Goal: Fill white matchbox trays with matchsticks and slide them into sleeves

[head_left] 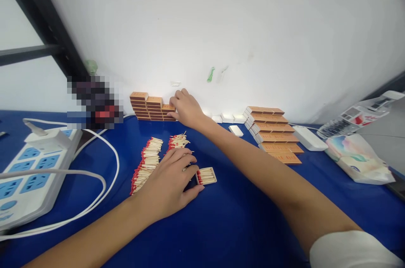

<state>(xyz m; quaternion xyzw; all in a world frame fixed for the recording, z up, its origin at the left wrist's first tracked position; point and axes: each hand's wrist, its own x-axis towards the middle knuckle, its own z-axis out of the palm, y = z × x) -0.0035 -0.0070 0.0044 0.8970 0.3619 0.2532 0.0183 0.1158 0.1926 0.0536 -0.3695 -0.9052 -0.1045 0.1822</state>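
My left hand (171, 181) rests on the blue table, fingers curled over a small tray of red-tipped matches (207, 175); its thumb touches the tray's near edge. Loose matches (147, 164) lie in a long heap to the left of that hand, with a smaller bunch (177, 141) behind it. My right hand (185, 107) reaches to the wall and its fingers close on the top orange matchbox (167, 108) of the stepped stack of boxes (148, 106).
A row of orange matchbox sleeves (275, 133) and white inner trays (228, 118) sits at the right. A white power strip (28, 175) with cables lies at left, a printed plastic bag (356, 158) at right. The blue table (240, 226) has bare cloth in front.
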